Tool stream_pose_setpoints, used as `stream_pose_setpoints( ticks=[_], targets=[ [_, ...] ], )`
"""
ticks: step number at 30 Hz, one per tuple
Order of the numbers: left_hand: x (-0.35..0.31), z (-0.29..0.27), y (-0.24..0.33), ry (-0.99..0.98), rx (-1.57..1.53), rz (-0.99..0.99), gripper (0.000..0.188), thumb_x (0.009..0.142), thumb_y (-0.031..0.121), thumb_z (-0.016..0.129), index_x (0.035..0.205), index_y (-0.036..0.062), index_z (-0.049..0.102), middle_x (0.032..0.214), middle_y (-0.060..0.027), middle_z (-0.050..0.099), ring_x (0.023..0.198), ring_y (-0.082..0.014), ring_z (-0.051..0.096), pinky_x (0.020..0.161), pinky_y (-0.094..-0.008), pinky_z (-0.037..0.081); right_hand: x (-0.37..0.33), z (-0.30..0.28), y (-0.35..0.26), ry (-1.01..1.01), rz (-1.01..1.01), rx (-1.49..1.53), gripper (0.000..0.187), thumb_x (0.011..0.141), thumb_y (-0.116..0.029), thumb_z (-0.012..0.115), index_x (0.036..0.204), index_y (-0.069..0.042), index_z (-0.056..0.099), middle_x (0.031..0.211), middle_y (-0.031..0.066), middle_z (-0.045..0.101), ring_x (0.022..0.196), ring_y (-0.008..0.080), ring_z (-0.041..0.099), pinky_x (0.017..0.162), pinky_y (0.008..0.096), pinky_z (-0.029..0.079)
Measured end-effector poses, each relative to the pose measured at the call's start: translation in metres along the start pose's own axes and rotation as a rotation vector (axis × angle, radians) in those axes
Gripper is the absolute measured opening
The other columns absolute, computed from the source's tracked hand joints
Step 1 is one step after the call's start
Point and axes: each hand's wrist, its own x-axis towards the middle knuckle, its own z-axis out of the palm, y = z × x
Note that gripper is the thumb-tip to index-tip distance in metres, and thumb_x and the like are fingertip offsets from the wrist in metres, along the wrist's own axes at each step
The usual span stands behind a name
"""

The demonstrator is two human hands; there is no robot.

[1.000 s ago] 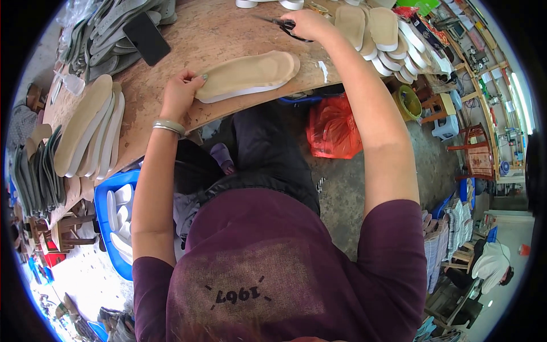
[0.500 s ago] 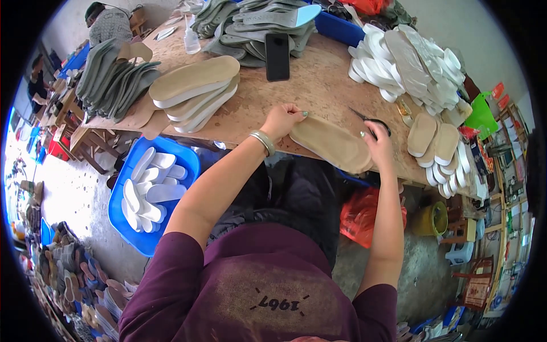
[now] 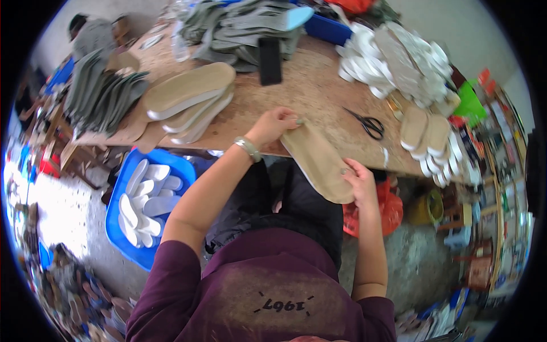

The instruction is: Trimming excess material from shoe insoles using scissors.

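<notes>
A tan insole with a white edge hangs partly over the table's front edge, above my lap. My left hand pinches its far left end. At the near right end my right hand grips the rim, thumb on top and the other fingers mostly hidden. Black-handled scissors lie on the table beyond my right hand. A small white scrap is at the table edge nearby. To the left sits a stack of tan-topped white insoles.
Grey sheets are piled at far left, with more behind a black phone. White insoles heap up at far right; tan pairs lie nearer. A blue tub of white insoles and a red bag are below the table.
My right hand has let go of the scissors, which now lie on the table, and has taken the insole's near end. The insole has swung toward me, its right end lower.
</notes>
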Motion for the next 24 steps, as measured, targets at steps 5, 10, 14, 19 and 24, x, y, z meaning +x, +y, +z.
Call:
stream_pose_setpoints(
  ticks=[5, 10, 14, 19, 24],
  targets=[
    [-0.011, 0.003, -0.003, -0.055, -0.433, -0.202, 0.033, 0.091, 0.018, 0.062, 0.119, -0.0002, 0.057, 0.098, -0.0091, 0.066, 0.085, -0.0137, 0.062, 0.077, -0.0273, 0.050, -0.025, 0.039, 0.007, 0.053, -0.055, 0.014, 0.037, 0.085, -0.006, 0.065, 0.121, 0.002, 0.059, 0.105, 0.0047, 0.065, 0.092, 0.0105, 0.060, 0.082, 0.0233, 0.047],
    [0.018, 0.005, 0.006, -0.038, -0.265, -0.169, 0.028, 0.093, 0.019, 0.061, 0.116, 0.0032, 0.061, 0.098, -0.0043, 0.067, 0.084, -0.0107, 0.061, 0.073, -0.0260, 0.049, -0.034, 0.020, 0.004, -0.106, 0.134, 0.261, 0.038, 0.092, -0.025, 0.064, 0.121, -0.001, 0.060, 0.100, 0.0075, 0.066, 0.084, 0.0128, 0.063, 0.071, 0.0258, 0.051],
    [0.059, -0.015, -0.012, -0.085, -0.018, -0.082, 0.025, 0.093, 0.020, 0.062, 0.112, 0.0056, 0.064, 0.093, 0.0002, 0.066, 0.082, -0.0081, 0.060, 0.072, -0.0248, 0.049, -0.020, -0.016, 0.045, -0.016, 0.280, 0.207, 0.035, 0.094, -0.027, 0.061, 0.117, -0.001, 0.061, 0.097, 0.0091, 0.068, 0.075, 0.0146, 0.066, 0.064, 0.0245, 0.051],
    [0.090, -0.013, -0.008, -0.128, 0.095, -0.116, 0.021, 0.091, 0.016, 0.063, 0.109, 0.0043, 0.065, 0.089, 0.0032, 0.064, 0.079, -0.0055, 0.056, 0.072, -0.0228, 0.046, -0.005, -0.068, 0.111, 0.194, 0.406, 0.434, 0.028, 0.092, -0.025, 0.063, 0.111, -0.004, 0.063, 0.090, 0.0071, 0.068, 0.072, 0.0145, 0.066, 0.059, 0.0231, 0.050],
    [0.121, -0.023, 0.004, -0.290, 0.425, -0.088, 0.019, 0.088, 0.008, 0.061, 0.106, 0.0027, 0.065, 0.089, 0.0033, 0.062, 0.084, -0.0065, 0.055, 0.077, -0.0225, 0.044, 0.034, -0.124, 0.180, 0.333, 0.371, 0.685, 0.026, 0.091, -0.022, 0.063, 0.111, -0.005, 0.063, 0.088, 0.0069, 0.068, 0.072, 0.0161, 0.066, 0.056, 0.0232, 0.051]
  ],
)
